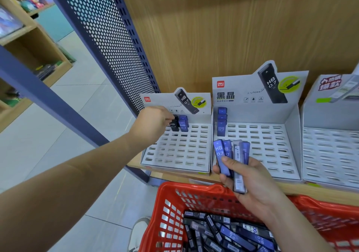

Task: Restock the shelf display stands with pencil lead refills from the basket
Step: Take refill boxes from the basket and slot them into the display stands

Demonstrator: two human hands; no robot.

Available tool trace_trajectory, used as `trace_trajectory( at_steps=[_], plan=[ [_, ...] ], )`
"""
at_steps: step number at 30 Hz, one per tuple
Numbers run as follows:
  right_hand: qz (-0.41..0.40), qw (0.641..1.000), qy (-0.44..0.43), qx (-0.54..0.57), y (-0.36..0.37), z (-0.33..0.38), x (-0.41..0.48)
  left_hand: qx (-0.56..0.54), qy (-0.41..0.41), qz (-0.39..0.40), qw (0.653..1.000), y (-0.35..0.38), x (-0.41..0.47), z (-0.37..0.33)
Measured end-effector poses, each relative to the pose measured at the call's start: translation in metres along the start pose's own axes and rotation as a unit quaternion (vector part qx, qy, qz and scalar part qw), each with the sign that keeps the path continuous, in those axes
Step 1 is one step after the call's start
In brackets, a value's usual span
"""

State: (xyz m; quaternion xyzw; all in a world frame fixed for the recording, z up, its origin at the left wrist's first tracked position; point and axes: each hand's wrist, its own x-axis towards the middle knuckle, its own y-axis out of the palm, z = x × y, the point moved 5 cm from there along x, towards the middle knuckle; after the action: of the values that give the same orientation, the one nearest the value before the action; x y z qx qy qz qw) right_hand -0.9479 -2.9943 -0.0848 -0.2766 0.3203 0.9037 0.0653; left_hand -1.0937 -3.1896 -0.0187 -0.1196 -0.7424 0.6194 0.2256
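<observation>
Three grey stands sit side by side on the wooden shelf (320, 191): the left stand (174, 150), the middle stand (258, 145) and the right stand (330, 150). The left hand (153, 122) reaches to the back row of the left stand, where its fingers (167, 116) pinch a black refill (173, 124) standing upright, just beside a blue pair (183, 124). The right hand (250, 182) is in front of the middle stand, fingers (226, 180) curled around a bunch of blue refills (231, 154) spread like a fan. A blue row (221, 123) stands in the back left corner of the middle stand. Below the shelf, the red basket (155, 222) holds many loose refills (223, 232)
</observation>
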Motion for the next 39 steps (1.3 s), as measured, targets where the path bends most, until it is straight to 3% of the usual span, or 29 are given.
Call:
trace_trajectory(
  at_steps=[3, 5, 6, 7, 8, 11, 15, 19, 23, 28, 32, 39],
  plan=[
    [-0.006, 0.999, -0.019, -0.036, 0.002, 0.003, -0.002, -0.003, -0.017, 0.0, 1.0, -0.011, 0.002, -0.014],
    [-0.008, 0.998, -0.032, -0.05, 0.004, 0.005, -0.002, -0.152, -0.073, 0.021, 0.986, -0.021, -0.001, -0.031],
    [-0.008, 0.998, -0.039, -0.057, 0.005, 0.007, -0.003, -0.279, -0.116, 0.073, 0.951, -0.022, -0.003, -0.042],
    [-0.008, 0.997, -0.045, -0.065, 0.006, 0.008, -0.003, -0.395, -0.15, 0.144, 0.895, -0.021, -0.007, -0.055],
    [-0.009, 0.996, -0.052, -0.072, 0.007, 0.01, -0.004, -0.458, -0.165, 0.208, 0.849, -0.019, -0.013, -0.068],
    [-0.005, 0.993, -0.072, -0.091, 0.009, 0.013, -0.005, -0.478, -0.151, 0.288, 0.816, -0.011, -0.025, -0.088],
    [-0.002, 0.988, -0.09, -0.125, 0.01, 0.014, -0.004, -0.506, -0.182, 0.262, 0.801, -0.004, -0.028, -0.086],
    [-0.018, 0.989, -0.059, -0.132, 0.006, 0.01, 0.001, -0.499, -0.208, 0.198, 0.818, -0.012, -0.023, -0.066],
    [-0.023, 0.998, -0.01, -0.063, -0.003, 0.007, 0.003, -0.492, -0.246, 0.112, 0.827, -0.027, -0.013, -0.023],
    [-0.027, 0.999, -0.016, -0.041, -0.007, 0.009, 0.001, -0.321, -0.245, 0.05, 0.913, -0.033, -0.012, 0.016],
    [-0.033, 0.995, -0.053, -0.075, -0.006, 0.011, 0.0, -0.196, -0.197, 0.031, 0.96, -0.029, -0.015, 0.008],
    [-0.038, 0.994, -0.058, -0.09, -0.01, 0.008, 0.003, -0.167, -0.134, 0.035, 0.976, -0.014, -0.009, -0.015]
  ],
)
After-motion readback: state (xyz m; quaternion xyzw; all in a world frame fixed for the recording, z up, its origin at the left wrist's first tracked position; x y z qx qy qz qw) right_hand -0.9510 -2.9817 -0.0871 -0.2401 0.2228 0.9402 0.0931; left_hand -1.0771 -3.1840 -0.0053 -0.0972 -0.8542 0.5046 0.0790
